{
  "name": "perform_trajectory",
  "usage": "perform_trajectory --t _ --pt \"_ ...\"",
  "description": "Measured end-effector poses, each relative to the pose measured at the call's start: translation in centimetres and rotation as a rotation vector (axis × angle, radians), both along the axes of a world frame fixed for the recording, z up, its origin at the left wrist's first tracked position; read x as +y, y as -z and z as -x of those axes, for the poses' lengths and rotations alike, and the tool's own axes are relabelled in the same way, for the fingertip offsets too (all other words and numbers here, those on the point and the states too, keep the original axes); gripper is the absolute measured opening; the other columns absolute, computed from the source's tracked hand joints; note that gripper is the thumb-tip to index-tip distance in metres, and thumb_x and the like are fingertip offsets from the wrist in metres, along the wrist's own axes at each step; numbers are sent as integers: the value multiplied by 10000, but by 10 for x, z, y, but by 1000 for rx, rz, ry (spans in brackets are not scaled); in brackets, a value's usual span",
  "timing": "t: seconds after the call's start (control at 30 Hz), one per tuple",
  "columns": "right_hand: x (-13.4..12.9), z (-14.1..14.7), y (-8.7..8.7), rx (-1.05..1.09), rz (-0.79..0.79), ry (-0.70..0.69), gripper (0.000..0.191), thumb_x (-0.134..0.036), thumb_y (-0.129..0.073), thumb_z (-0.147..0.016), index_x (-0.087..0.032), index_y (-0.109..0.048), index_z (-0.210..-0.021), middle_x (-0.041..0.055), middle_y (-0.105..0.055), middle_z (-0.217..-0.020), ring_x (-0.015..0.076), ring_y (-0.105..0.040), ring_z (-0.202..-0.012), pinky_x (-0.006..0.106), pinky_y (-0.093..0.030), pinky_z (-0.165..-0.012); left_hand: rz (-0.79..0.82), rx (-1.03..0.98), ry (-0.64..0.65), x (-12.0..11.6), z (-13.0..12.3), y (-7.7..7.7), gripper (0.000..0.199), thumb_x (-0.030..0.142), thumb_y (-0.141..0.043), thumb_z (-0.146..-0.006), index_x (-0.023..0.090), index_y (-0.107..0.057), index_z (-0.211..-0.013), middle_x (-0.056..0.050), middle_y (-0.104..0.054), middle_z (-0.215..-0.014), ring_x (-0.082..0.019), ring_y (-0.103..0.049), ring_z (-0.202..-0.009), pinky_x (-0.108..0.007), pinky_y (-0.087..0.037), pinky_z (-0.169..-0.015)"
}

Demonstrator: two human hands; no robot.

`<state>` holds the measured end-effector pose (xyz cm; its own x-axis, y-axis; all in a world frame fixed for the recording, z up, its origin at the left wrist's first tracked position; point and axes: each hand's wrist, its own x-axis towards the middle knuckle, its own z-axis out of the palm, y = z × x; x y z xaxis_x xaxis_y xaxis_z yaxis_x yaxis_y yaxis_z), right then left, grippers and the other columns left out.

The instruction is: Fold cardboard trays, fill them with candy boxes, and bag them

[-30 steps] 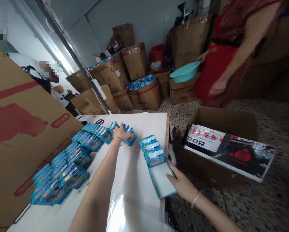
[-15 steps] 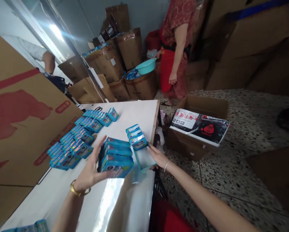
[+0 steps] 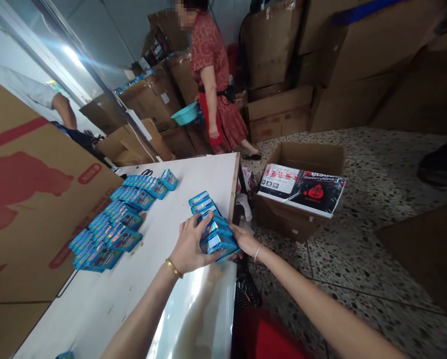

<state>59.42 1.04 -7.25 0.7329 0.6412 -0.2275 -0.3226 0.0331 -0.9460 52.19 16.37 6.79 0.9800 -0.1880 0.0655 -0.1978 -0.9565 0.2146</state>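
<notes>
My left hand (image 3: 193, 244) is closed around several small blue boxes (image 3: 221, 243), thumb on the near side and fingers over the far side. They sit at the right edge of the white table, where the shallow blue-edged tray was visible; its inside is now covered. Just beyond stand more blue boxes (image 3: 200, 198) in a short row. My right hand (image 3: 245, 242) grips the right side of the tray, its fingertips partly hidden. Stacked rows of blue boxes (image 3: 109, 234) stand along the table's left side.
Clear plastic film (image 3: 193, 309) covers the near part of the white table (image 3: 208, 167). A large printed carton (image 3: 32, 174) rises at left. An open carton (image 3: 305, 154) with a black-and-white package (image 3: 301, 189) stands on the floor. A person (image 3: 212, 60) carries a turquoise basin (image 3: 186, 114).
My left hand has moved right, bringing the blue boxes from above the table down to the tray at my right hand. The person with the basin has moved left in view.
</notes>
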Motion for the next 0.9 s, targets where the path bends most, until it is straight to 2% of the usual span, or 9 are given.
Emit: perform_trajectory --t 0.23,0.37,0.43,0.5,0.57,0.67,0.73,0.8,0.9 --pt "2 4 7 6 -15 131 735 -670 -383 -833 -200 -394 -1399 48 -690 -735 149 -531 -358 268 -398 -278 -162 61 -54 -18 -4 -13 943 574 -683 -614 234 -329 -1419 -157 -449 -1265 -331 -444 -1141 -476 -372 -920" --pt "-3 4 3 33 47 188 747 -688 -413 -817 -237 -383 -1412 109 -659 -1118 117 -549 -403 259 -420 -307 -279 92 -101 -26 -11 -17 886 572 -699 -593 235 -422 -1364 -166 -424 -1338 -392 -405 -1200 -560 -325 -963" --pt "-7 3 -3 3 60 186 737 -683 -471 -792 -269 -405 -1399 98 -543 -1310 121 -590 -481 258 -449 -333 -324 45 -92 -28 -12 -12 853 550 -690 -620 196 -431 -1352 -170 -339 -1437 -417 -277 -1315 -593 -213 -1047" --pt "-10 2 -8 -27 53 168 710 -669 -497 -785 -286 -432 -1380 77 -505 -1352 127 -608 -529 262 -478 -363 -315 22 -58 -29 -10 -2 870 521 -649 -687 122 -338 -1395 -195 -265 -1487 -393 -185 -1378 -572 -157 -1094" --pt "-12 1 -10 -24 52 122 713 -652 -494 -800 -287 -389 -1404 84 -579 -1268 109 -580 -471 266 -487 -376 -273 25 -18 -26 -6 10 891 503 -600 -752 74 -214 -1431 -226 -258 -1485 -366 -201 -1386 -545 -205 -1097" --pt "-12 0 -7 -18 80 82 769 -629 -506 -809 -289 -266 -1455 87 -646 -1159 87 -527 -378 291 -507 -402 -194 -7 39 -19 6 21 823 490 -560 -811 112 -179 -1435 -207 -340 -1447 -325 -314 -1348 -491 -335 -1054" --pt "-11 -1 -3 -84 80 144 767 -602 -550 -795 -277 -302 -1444 76 -647 -1163 131 -612 -495 327 -562 -530 -173 -54 26 -17 15 21 740 459 -553 -834 145 -229 -1421 -187 -435 -1371 -303 -426 -1264 -455 -420 -989" --pt "-10 -1 1 -179 69 217 735 -569 -593 -779 -256 -384 -1410 59 -651 -1163 203 -679 -757 359 -572 -732 -212 -81 -21 -22 19 15 687 429 -568 -833 148 -298 -1399 -183 -500 -1278 -302 -502 -1152 -448 -468 -923" --pt "-9 -1 3 -266 66 224 698 -558 -589 -786 -245 -423 -1388 40 -650 -1173 254 -605 -1074 393 -487 -944 -324 -30 -68 -39 13 4 664 386 -627 -800 137 -383 -1365 -169 -541 -1184 -300 -532 -1057 -444 -491 -874"
